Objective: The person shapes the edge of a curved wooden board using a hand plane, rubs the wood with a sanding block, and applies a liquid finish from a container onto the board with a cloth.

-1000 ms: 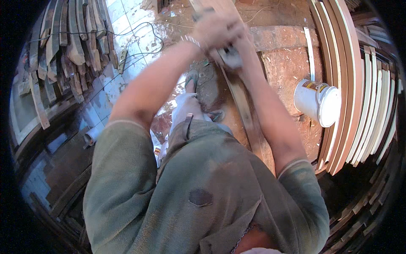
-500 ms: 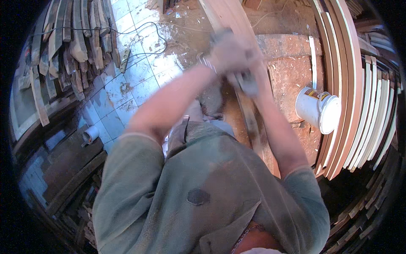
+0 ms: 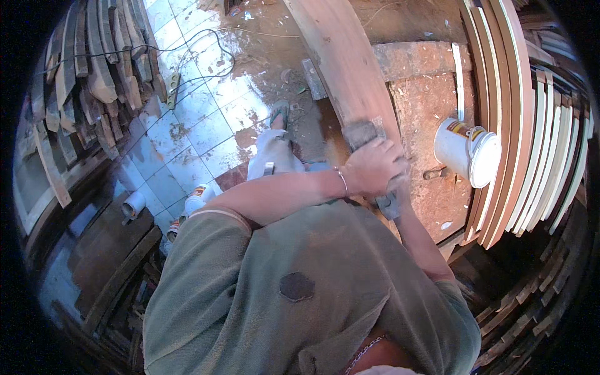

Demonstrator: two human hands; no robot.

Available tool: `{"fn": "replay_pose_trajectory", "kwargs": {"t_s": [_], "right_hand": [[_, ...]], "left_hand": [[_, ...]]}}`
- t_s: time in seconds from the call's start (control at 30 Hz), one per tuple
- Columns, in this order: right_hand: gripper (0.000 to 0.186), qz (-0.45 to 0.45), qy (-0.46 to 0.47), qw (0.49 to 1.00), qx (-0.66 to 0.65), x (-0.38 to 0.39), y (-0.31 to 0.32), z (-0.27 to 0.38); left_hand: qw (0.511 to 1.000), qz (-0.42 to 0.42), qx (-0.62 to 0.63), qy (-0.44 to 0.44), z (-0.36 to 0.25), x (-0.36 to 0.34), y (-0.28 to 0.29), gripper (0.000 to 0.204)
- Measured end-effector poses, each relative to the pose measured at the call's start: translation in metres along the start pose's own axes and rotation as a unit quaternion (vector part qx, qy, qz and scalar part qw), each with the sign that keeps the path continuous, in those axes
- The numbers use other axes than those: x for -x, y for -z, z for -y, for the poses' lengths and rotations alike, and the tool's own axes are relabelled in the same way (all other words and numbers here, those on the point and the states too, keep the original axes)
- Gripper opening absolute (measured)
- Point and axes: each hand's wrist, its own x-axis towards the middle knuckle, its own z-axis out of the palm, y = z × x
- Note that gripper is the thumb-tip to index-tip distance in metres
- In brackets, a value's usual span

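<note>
A long reddish wooden plank (image 3: 331, 50) runs from the top down toward my body. A dark metal hand plane (image 3: 357, 132) lies along it. My left hand (image 3: 374, 165), with a bracelet at the wrist, is closed over the plane. My right hand (image 3: 397, 187) is behind it on the rear part of the plane, blurred and partly covered by the left. The front of the plane shows above my left fingers.
Rough boards (image 3: 94, 75) are piled at left beside a cable and power strip (image 3: 173, 87) on a tiled floor (image 3: 206, 131). Right are a shavings-strewn reddish surface (image 3: 425, 106), a white bucket (image 3: 462, 153) and long stacked mouldings (image 3: 512, 112). More containers (image 3: 199, 197) stand at lower left.
My hands and the plane have moved toward my body along the plank, exposing more of its upper length. My left forearm now lies more crosswise over my front.
</note>
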Motion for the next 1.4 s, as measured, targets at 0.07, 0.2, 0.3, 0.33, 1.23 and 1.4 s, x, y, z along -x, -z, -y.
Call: {"fn": "replay_pose_trajectory", "kwargs": {"t_s": [0.07, 0.2, 0.3, 0.33, 1.23, 1.4], "right_hand": [[0.044, -0.046, 0.08, 0.983, 0.16, 0.003, 0.01, 0.009], [0.043, -0.058, 0.084, 0.992, -0.07, -0.073, 0.007, 0.063], [0.046, -0.166, 0.278, 0.944, 0.066, -0.189, 0.02, 0.139], [0.04, -0.22, 0.367, 0.898, 0.107, -0.212, 0.033, 0.178], [0.028, -0.252, 0.299, 0.899, 0.198, -0.163, 0.021, 0.133], [0.05, -0.195, 0.279, 0.935, 0.095, -0.077, 0.015, 0.114]], "left_hand": [[1.0, 0.004, 0.028, 0.011, -0.002, 0.004, -0.002, 0.027], [0.994, -0.045, -0.1, 0.003, 0.056, -0.017, 0.06, 0.027], [0.984, -0.037, -0.143, 0.104, 0.12, -0.048, 0.132, 0.032], [0.982, -0.086, -0.145, 0.089, 0.141, -0.058, 0.155, 0.034], [0.985, -0.095, -0.142, 0.031, 0.113, -0.048, 0.118, 0.025], [0.994, 0.0, -0.108, 0.02, 0.055, -0.019, 0.065, 0.021]]}}
